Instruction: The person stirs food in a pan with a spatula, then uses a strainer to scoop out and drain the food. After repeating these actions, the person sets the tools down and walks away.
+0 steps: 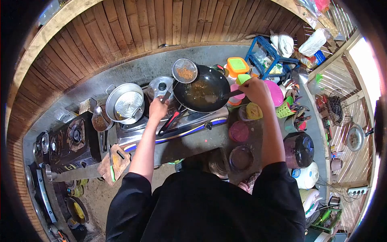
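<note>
My left hand (159, 108) is closed round the handle of a strainer (185, 71), whose mesh bowl holds browned bits above the left rim of a black wok (201, 90). Oil with small bits lies in the wok, which sits on a steel stove (173, 128). To the right, my right hand (254, 89) is closed near the end of the wok's dark handle, by a small yellow-green object (242, 79); its fingertips are partly hidden, and what it grips I cannot make out. A red-and-black handle (170, 122) sticks out below the wok.
An aluminium pot (125, 104) and a lidded pot (161, 87) stand left of the wok. A knife (112, 165) lies on a cutting board (117, 161) at the lower left. Plastic containers (238, 67) and a blue rack (271, 58) are at the back right.
</note>
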`<state>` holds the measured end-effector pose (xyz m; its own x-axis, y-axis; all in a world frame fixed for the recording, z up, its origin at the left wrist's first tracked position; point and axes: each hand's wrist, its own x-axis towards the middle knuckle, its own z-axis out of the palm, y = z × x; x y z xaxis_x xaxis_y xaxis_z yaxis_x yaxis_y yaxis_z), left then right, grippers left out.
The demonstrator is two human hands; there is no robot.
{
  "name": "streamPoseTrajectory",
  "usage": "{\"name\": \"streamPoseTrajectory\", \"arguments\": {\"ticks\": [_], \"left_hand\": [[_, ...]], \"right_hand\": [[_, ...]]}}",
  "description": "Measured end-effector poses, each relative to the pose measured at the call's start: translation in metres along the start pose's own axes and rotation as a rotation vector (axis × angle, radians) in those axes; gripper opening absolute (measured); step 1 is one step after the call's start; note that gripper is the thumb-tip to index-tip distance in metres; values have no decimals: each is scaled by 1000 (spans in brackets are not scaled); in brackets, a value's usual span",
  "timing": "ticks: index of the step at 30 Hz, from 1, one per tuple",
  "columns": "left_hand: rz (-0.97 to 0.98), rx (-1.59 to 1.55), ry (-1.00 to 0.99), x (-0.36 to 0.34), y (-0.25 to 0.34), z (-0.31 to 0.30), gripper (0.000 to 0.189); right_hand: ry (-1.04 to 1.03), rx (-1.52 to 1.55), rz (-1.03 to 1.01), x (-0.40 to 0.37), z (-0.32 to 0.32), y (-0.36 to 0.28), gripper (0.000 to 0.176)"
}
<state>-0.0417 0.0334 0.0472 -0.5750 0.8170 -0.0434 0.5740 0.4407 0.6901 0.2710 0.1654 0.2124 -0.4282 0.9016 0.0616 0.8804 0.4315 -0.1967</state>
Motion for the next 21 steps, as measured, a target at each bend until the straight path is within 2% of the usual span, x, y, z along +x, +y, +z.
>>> {"name": "streamPoseTrajectory", "arguments": {"ticks": [7,10,12,18,21], "left_hand": [[-11,-25,-5,-2,5,-4,42],[-20,-39,-5,-2,6,-2,40],[-14,-40,21,-2,5,-1,40],[-29,-48,-3,-2,9,-4,38],[-22,-61,-20,-5,12,-9,40]], "right_hand": [[-67,59,28,-3,23,-14,27],[-4,50,55,-5,31,-18,25],[42,130,20,3,54,-9,23],[195,101,-134,12,90,-5,23],[229,161,-118,10,101,-9,23]]}}
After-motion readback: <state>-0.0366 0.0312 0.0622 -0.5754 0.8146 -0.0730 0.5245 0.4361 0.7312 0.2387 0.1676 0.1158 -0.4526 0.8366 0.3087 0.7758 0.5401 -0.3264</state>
